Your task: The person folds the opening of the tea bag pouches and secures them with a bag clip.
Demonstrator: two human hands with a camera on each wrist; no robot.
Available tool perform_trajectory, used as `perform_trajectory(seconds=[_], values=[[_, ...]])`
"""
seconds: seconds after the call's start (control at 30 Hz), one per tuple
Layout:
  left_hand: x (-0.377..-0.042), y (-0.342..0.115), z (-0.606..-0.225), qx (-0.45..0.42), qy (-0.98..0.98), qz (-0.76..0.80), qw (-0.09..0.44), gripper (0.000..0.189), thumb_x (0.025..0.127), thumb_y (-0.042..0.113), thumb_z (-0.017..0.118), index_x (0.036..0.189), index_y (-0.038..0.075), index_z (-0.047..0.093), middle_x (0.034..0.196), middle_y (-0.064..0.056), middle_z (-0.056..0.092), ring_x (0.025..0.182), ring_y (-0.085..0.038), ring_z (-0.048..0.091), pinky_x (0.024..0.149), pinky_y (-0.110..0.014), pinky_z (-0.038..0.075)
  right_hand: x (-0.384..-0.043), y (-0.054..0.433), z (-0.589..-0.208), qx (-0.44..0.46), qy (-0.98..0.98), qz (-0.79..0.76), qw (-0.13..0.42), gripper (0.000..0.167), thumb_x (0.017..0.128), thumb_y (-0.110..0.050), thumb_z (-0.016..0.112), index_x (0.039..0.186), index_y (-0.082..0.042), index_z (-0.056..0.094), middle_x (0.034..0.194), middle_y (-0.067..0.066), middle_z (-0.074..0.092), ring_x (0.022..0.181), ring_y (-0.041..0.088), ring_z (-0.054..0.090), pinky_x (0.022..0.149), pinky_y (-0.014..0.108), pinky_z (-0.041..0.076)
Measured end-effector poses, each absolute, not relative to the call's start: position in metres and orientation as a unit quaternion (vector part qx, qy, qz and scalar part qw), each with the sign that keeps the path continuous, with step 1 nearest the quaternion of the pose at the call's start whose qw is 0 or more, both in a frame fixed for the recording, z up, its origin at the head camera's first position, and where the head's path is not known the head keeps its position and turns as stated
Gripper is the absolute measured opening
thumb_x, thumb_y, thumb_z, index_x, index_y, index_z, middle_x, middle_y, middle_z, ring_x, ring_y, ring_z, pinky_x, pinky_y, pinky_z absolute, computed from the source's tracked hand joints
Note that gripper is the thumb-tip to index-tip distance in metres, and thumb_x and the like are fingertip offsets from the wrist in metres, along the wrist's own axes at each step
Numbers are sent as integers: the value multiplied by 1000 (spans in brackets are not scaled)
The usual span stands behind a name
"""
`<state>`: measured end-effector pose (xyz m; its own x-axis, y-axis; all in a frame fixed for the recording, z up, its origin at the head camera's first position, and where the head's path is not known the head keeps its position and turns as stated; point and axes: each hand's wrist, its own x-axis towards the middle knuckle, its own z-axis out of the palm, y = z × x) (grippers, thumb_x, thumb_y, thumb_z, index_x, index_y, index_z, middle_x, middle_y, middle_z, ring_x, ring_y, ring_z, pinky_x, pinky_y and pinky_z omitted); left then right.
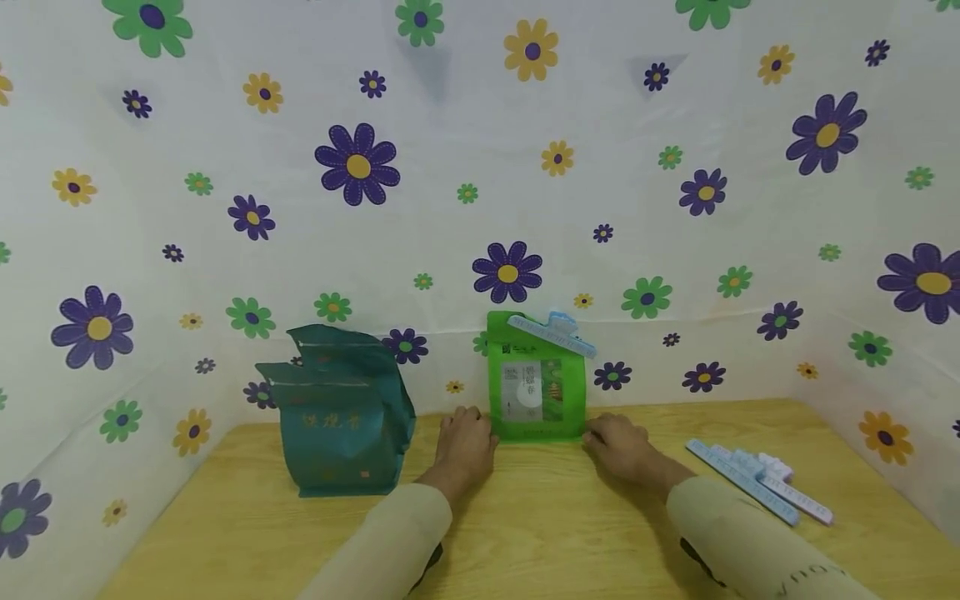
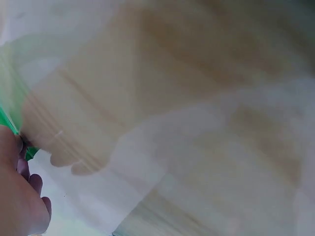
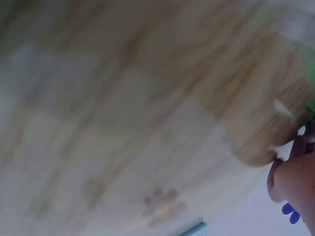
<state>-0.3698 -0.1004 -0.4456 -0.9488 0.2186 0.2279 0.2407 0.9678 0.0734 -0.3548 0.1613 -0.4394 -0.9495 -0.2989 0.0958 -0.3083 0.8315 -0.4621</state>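
A bright green pouch (image 1: 528, 392) with a printed label stands upright toward the back of the wooden table. Across its upper right corner sits a slanted pale blue bag clip (image 1: 551, 335). My left hand (image 1: 467, 442) pinches the pouch's lower left edge; in the left wrist view its fingers curl at the green edge (image 2: 6, 120). At the lower right corner, my right hand (image 1: 621, 446) pinches the opposite edge. The right wrist view catches this only at its margin, with the right hand (image 3: 299, 172) partly cut off.
Left of my left hand stand two dark teal pouches, the front one (image 1: 337, 446) overlapping the rear one (image 1: 375, 358). Beside my right forearm lie a blue clip (image 1: 738, 479) and a pale pinkish clip (image 1: 802, 497), crossing each other. Flower-patterned cloth (image 1: 450, 225) surrounds the table (image 1: 555, 533).
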Motion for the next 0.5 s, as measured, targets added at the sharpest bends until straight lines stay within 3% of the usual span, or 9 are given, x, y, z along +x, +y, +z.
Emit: perform_trajectory(seconds=[0.2, 0.37, 0.5], values=[[-369, -97, -450, -107, -989, -59, 85, 31, 98, 30, 63, 113, 4, 69, 104, -8, 63, 98, -26, 53, 86, -43, 41, -348, 158, -441, 120, -968, 221, -22, 38, 105, -30, 46, 133, -9, 61, 122, 14, 54, 105, 32, 42, 82, 48, 25], [-367, -100, -447, -93, -990, -84, 66, 38, 100, 33, 60, 123, 3, 62, 115, -10, 62, 108, -28, 53, 93, -46, 40, -350, 151, -437, 100, -977, 187, 3, 46, 98, -35, 54, 132, -4, 59, 122, 17, 56, 109, 35, 47, 86, 52, 31], [-363, -104, -445, -90, -992, -67, 65, 37, 101, 36, 57, 118, 4, 61, 116, -11, 62, 111, -30, 53, 92, -47, 39, -344, 151, -438, 102, -980, 165, 35, 40, 97, -31, 55, 125, -3, 61, 121, 17, 59, 112, 37, 52, 90, 58, 36]])
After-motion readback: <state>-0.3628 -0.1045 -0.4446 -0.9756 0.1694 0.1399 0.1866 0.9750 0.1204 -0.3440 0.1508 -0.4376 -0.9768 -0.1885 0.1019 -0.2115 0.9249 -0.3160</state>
